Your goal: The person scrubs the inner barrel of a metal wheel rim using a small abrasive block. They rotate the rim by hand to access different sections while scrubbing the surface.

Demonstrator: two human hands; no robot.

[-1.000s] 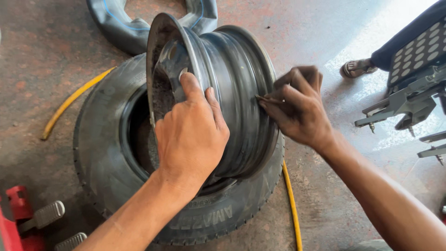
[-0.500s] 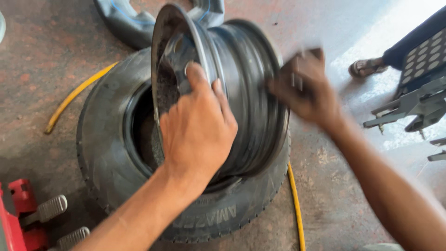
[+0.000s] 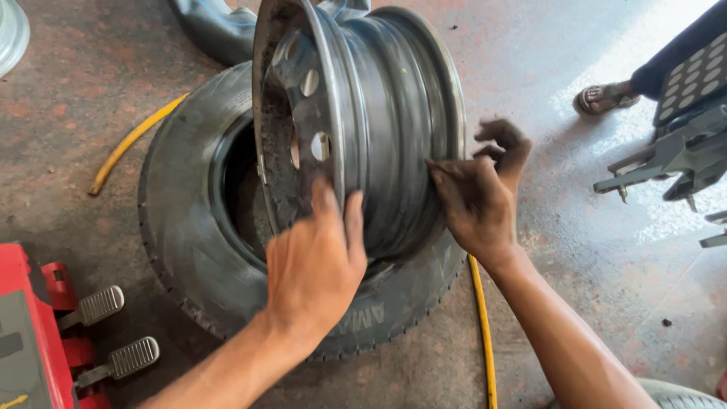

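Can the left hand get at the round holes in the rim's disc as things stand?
Probably yes. The left hand rests on the rim edge just below the holes, with nothing between; the right hand is on the far side.

Bright daylight glares on the floor [image 3: 644,151] at upper right of the rim [image 3: 394,129]; soft shadows, sharp focus, no blur.

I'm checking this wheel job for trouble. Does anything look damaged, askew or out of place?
The steel rim stands on edge, tilted in the lying tyre, steadied by the left hand and right hand. Its inner face looks crusted, likely with rust. A yellow hose runs under the tyre.
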